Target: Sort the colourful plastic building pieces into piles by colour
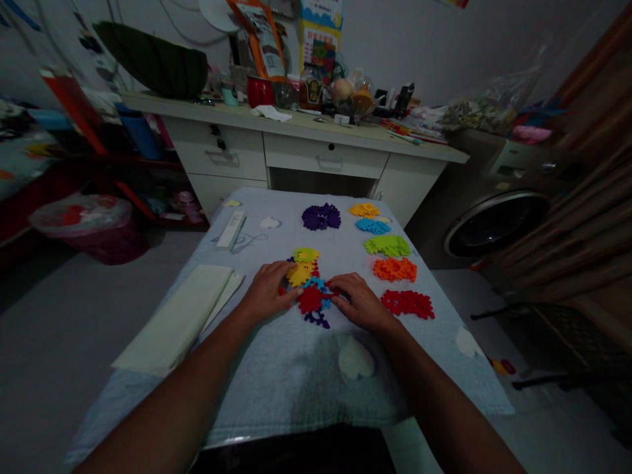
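An assembly of interlocking plastic building pieces (310, 299) lies in the middle of the cloth-covered table, in red, yellow, blue, purple and lime. My left hand (266, 293) grips its left edge, the thumb against the red part and the fingers by the yellow part (299, 274). From the right, my right hand (359, 301) has its fingertips closed on the assembly's red and blue edge. Whatever small piece may be between those fingers is mostly hidden. A purple part (316, 320) sticks out at the near end.
Sorted piles of pieces line the table's right side: red (407, 303), orange (395, 269), lime (388, 246), blue (373, 226) and yellow (364, 210). A purple pile (321, 216) sits at the back. Folded pale cloth (175, 319) and a white box (231, 230) lie left.
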{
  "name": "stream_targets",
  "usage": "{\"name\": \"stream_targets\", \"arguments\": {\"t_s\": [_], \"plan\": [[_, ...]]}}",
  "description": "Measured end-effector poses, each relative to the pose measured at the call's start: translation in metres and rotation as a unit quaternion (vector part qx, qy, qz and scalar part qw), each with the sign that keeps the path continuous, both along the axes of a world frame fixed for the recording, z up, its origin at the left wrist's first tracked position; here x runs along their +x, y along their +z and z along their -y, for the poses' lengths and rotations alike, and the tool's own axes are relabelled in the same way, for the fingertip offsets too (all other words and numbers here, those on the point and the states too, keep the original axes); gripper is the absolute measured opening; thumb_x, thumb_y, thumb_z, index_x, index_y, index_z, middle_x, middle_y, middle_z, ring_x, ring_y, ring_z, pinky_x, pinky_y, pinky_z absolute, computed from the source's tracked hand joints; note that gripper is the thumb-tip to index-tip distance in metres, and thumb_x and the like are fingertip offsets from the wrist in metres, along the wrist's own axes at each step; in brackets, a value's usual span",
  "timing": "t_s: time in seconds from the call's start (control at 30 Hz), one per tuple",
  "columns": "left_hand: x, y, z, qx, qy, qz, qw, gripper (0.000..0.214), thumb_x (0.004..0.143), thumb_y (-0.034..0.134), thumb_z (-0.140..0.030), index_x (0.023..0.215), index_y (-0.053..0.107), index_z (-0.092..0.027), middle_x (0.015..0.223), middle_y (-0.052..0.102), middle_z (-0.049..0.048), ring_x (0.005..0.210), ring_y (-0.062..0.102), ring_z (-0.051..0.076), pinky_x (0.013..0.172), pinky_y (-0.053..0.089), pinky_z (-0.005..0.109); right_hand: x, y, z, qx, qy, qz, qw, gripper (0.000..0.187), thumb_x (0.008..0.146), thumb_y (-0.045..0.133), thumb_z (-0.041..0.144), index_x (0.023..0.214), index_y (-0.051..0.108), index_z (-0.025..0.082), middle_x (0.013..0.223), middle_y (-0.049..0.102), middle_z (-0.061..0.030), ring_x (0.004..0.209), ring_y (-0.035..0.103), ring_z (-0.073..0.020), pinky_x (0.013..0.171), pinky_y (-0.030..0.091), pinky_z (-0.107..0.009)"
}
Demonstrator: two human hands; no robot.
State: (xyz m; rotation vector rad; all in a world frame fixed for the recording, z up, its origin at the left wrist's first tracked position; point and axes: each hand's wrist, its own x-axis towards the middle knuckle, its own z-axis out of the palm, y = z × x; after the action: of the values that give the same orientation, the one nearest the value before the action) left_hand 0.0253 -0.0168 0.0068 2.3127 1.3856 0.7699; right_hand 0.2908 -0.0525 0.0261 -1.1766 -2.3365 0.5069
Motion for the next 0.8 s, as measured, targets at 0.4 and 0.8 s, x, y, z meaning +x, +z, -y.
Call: {"name": "stream_targets", "arguments": {"t_s": [0.4,0.8], "plan": [[-0.003,-0.001,-0.004,0.003,0.012,0.047,0.999,0.049,0.084,0.056,-0.051,0.120,0.062,-0.019,0.122,0.064,0.0097,0.113,0.057,0.029,0.100,0.042,0.046,0.007,0.002,-0.002,-0.048,-0.143,-0.049,0.987,0.027,0.099,0.041,0.026,0.105,0.066,0.019,0.097,0.070,-0.0064,0.090,0.062,-0.0186,0.083,0.045,-0.030],[-0.007,-0.003,-0.007,0.020,0.037,0.040,0.998,0.042,0.087,0.052,-0.049,0.116,0.062,-0.021,0.121,0.065,0.0089,0.113,0.057,0.027,0.101,0.042,0.044,0.012,0.005,0.006,-0.027,-0.117,0.106,0.987,0.053,0.084,0.065,0.038,0.131,0.056,0.016,0.120,0.059,-0.0135,0.110,0.049,-0.0287,0.098,0.038,-0.045]]}}
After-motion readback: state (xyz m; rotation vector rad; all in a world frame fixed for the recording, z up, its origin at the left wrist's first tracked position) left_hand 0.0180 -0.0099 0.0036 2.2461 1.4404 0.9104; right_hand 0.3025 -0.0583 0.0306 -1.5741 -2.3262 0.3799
